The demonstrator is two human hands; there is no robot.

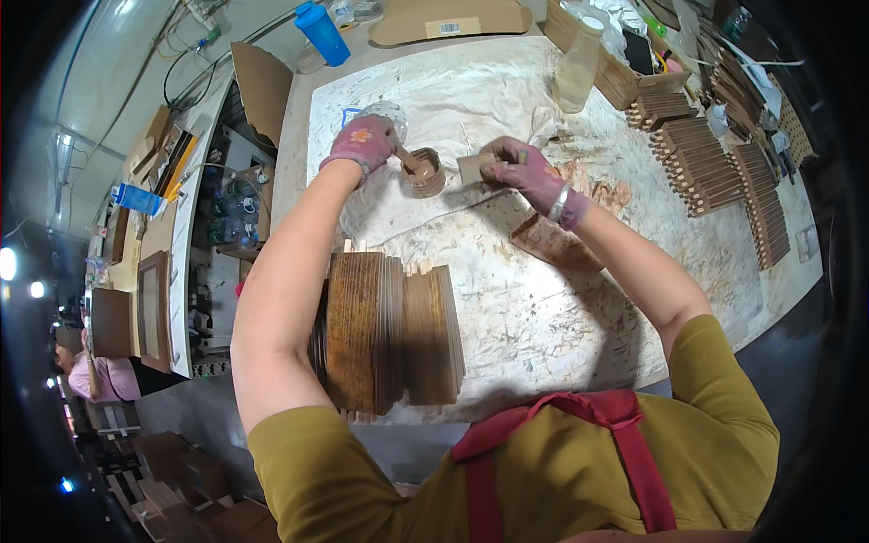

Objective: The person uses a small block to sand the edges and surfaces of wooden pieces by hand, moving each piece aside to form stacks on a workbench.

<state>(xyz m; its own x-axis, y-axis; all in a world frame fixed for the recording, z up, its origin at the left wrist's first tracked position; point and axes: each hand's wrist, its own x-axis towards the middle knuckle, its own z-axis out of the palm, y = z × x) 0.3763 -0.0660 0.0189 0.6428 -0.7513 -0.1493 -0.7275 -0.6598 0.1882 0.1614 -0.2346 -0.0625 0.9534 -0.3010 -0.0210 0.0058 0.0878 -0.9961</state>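
Note:
My left hand [360,145], in a pinkish-purple glove, is closed on a brown stick [406,159]. The stick's lower end rests in a small cup [427,185] of brown paste. To the right of the cup, my right hand [525,172], gloved too, pinches a small flat beige piece [472,169]; whether it is a scraper or a wood chip I cannot tell. A clear plastic container [387,114] sits just beyond my left hand. Below my right wrist lies a brown-stained flat piece [548,242], partly in shadow.
Stacked brown wooden panels [362,330] stand at the near left of the stained white sheet [507,317]. Rows of slim wooden pieces [697,167] lie on the right. A cloudy bottle [577,68], a blue bottle [321,34] and cardboard [448,20] are at the back. Far left, a person [104,378] is visible.

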